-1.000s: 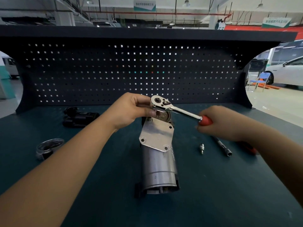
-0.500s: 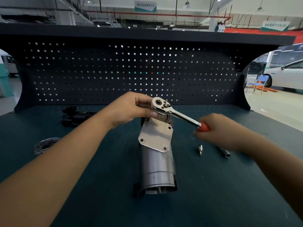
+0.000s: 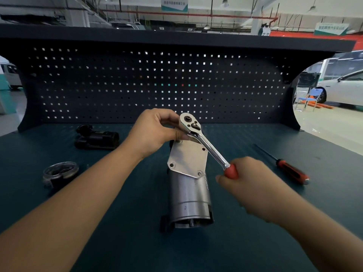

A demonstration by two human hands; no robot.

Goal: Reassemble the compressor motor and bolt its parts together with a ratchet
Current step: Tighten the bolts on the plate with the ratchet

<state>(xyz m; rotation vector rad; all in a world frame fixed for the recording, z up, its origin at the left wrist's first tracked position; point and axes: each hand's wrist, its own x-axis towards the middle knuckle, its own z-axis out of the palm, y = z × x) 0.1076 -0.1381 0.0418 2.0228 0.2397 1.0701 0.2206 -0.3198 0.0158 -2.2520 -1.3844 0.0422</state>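
Mid-bolting: right hand [image 3: 253,185] clamped on ratchet [image 3: 204,143] handle, left hand [image 3: 155,130] pinching its head over the motor [image 3: 188,195]; black part [image 3: 96,138] and ring [image 3: 60,170] lie unfitted on the surface [image 3: 117,242]

I see the motor [image 3: 189,195] lying lengthwise on the green bench [image 3: 117,242], plate [image 3: 187,159] up. My left hand [image 3: 155,132] steadies the ratchet [image 3: 204,143] head at the motor's far end; my right hand [image 3: 253,185] grips its red handle. A screwdriver [image 3: 288,168] lies right, a ring [image 3: 60,171] and black part [image 3: 96,137] left.
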